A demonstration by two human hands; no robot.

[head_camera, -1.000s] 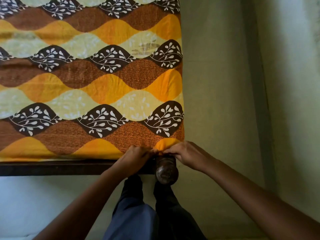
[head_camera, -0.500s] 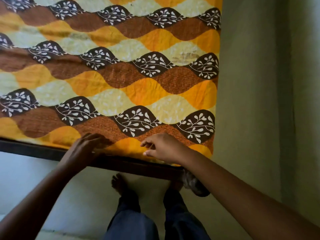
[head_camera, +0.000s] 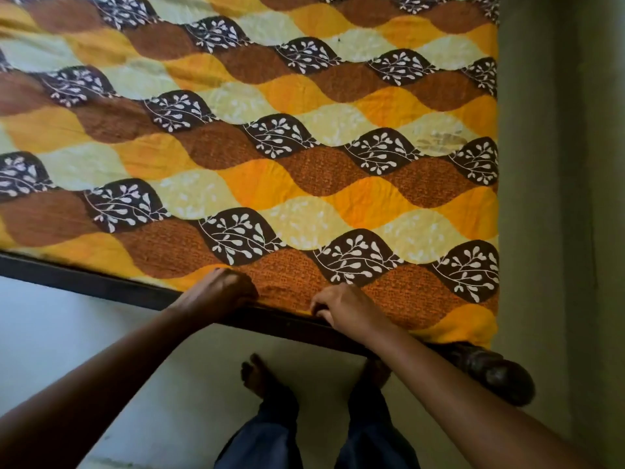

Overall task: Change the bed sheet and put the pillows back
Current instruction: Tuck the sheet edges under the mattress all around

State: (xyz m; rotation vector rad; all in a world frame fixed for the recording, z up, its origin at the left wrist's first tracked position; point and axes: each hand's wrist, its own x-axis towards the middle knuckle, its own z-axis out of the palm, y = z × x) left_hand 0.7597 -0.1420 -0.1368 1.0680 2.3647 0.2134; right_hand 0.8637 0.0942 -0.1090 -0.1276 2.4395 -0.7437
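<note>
Tucking at the bed's (head_camera: 101,286) near edge, my left hand (head_camera: 220,292) curls its grip into the spread sheet (head_camera: 304,184); my right hand (head_camera: 341,308) clamps it alongside. Tugging too hard could, I judge, pull the right corner (head_camera: 473,330) loose.

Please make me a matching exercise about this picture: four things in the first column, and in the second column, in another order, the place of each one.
Column one:
1. orange, brown and cream leaf-patterned bed sheet
2. round dark wooden bedpost knob
3. bare left foot
4. right hand

Column two:
a. on the pale floor, below the dark bed rail
b. spread flat across most of the picture
c. on the sheet's near edge, fingers curled
d. at the sheet's near right corner

Pairs: 1-b; 2-d; 3-a; 4-c.
</note>
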